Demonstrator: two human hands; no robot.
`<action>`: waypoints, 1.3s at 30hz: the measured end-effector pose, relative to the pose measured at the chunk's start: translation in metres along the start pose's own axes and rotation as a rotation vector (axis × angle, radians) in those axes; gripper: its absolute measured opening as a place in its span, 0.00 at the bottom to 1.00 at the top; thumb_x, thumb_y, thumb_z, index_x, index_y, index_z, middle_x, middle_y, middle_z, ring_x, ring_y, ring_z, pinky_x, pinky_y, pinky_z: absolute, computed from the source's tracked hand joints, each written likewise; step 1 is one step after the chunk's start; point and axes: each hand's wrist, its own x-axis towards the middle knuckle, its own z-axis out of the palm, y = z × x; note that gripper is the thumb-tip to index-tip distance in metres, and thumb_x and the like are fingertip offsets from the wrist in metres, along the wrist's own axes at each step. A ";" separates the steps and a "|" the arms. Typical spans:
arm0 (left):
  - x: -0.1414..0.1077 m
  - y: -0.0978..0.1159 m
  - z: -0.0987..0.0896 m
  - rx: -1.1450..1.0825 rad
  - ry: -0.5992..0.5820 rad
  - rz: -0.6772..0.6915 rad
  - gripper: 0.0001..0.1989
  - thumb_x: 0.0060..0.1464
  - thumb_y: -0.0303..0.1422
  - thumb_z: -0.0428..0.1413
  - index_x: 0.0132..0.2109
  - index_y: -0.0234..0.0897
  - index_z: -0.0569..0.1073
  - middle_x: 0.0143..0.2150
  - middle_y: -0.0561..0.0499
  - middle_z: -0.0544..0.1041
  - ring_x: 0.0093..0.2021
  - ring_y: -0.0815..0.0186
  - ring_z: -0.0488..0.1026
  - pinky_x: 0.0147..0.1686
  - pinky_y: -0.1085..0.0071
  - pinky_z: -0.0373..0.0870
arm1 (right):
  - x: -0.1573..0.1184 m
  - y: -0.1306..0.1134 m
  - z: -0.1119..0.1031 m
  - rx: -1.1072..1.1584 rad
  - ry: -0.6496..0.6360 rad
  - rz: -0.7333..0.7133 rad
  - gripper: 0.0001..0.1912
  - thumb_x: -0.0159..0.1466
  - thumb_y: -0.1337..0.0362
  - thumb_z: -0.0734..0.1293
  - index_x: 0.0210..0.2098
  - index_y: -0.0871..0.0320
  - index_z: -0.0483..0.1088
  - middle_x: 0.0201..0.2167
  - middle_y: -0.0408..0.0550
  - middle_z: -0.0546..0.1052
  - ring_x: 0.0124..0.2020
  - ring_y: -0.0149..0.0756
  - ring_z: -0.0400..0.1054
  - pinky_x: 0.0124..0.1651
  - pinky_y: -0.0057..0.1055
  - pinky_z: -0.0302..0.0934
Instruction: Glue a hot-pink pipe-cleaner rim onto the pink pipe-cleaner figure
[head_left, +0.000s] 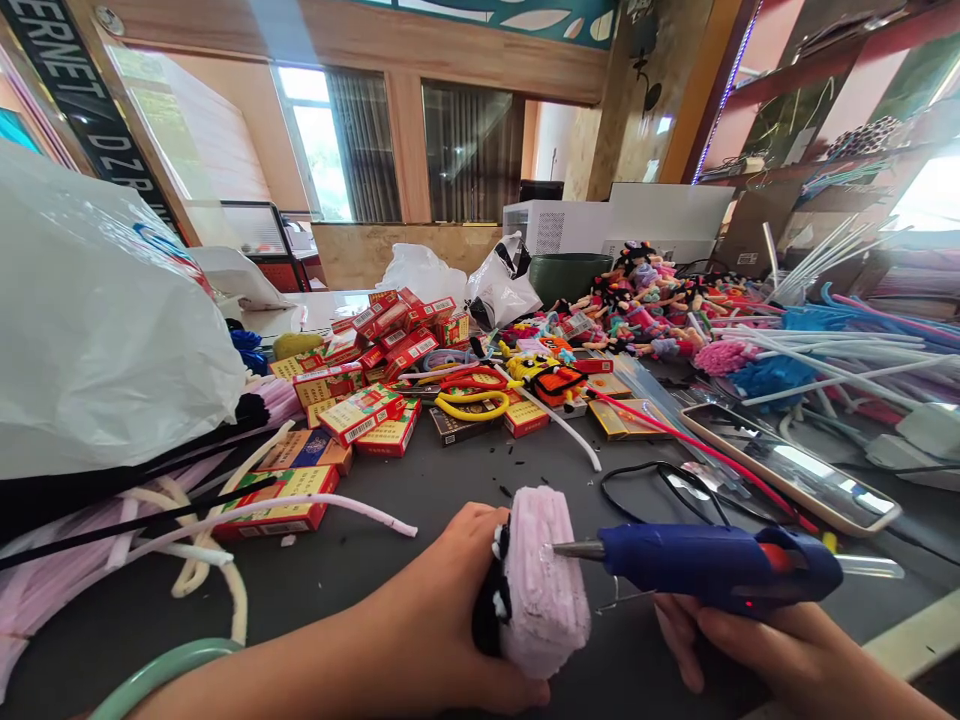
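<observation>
My left hand [457, 600] is wrapped round a pale pink fuzzy block [546, 590] with black and white trim on its left side. My right hand [772, 640] grips a blue glue gun [682, 562] from below, partly hidden by the gun's body. The metal nozzle points left and meets the upper part of the block's pink face. Thin strands hang beneath the nozzle. A small red light shows on the gun.
Red and yellow boxes [364, 412] pile up beyond my left hand, beside pliers with yellow handles [472, 405]. Pink stems [352, 508] lie left. A phone [795, 465] and a black cable [637, 466] are at right, with small dolls [645, 310] behind.
</observation>
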 end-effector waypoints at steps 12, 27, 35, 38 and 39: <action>-0.001 -0.004 0.002 -0.036 0.022 0.016 0.38 0.33 0.26 0.70 0.55 0.43 0.70 0.50 0.51 0.68 0.51 0.54 0.67 0.57 0.57 0.62 | -0.001 -0.011 0.007 0.001 0.104 0.040 0.32 0.48 0.30 0.67 0.21 0.54 0.77 0.25 0.52 0.76 0.35 0.51 0.70 0.48 0.47 0.61; 0.002 -0.004 0.000 0.012 -0.023 0.018 0.40 0.34 0.28 0.70 0.57 0.42 0.67 0.53 0.48 0.67 0.54 0.51 0.65 0.58 0.55 0.61 | 0.006 0.021 -0.015 -0.108 -0.149 -0.070 0.25 0.64 0.40 0.60 0.30 0.54 0.76 0.27 0.49 0.77 0.33 0.45 0.69 0.42 0.41 0.64; 0.002 -0.003 0.000 0.048 -0.025 0.026 0.40 0.34 0.29 0.70 0.57 0.41 0.67 0.53 0.48 0.67 0.54 0.51 0.65 0.59 0.56 0.61 | -0.002 -0.013 0.006 0.094 0.020 0.044 0.27 0.50 0.34 0.69 0.23 0.52 0.77 0.29 0.51 0.80 0.41 0.52 0.72 0.50 0.47 0.61; 0.001 -0.001 0.001 0.034 0.002 0.007 0.40 0.34 0.27 0.70 0.57 0.43 0.67 0.53 0.50 0.68 0.53 0.52 0.66 0.59 0.57 0.61 | -0.002 -0.017 0.008 0.125 0.010 0.050 0.27 0.49 0.34 0.70 0.23 0.52 0.78 0.29 0.51 0.80 0.42 0.52 0.72 0.51 0.48 0.61; 0.000 -0.001 0.001 0.028 0.012 0.005 0.40 0.33 0.27 0.70 0.57 0.43 0.68 0.53 0.50 0.68 0.53 0.52 0.66 0.59 0.57 0.61 | -0.002 -0.017 0.007 0.116 0.018 0.034 0.27 0.49 0.34 0.70 0.23 0.52 0.77 0.28 0.50 0.79 0.42 0.52 0.72 0.52 0.47 0.61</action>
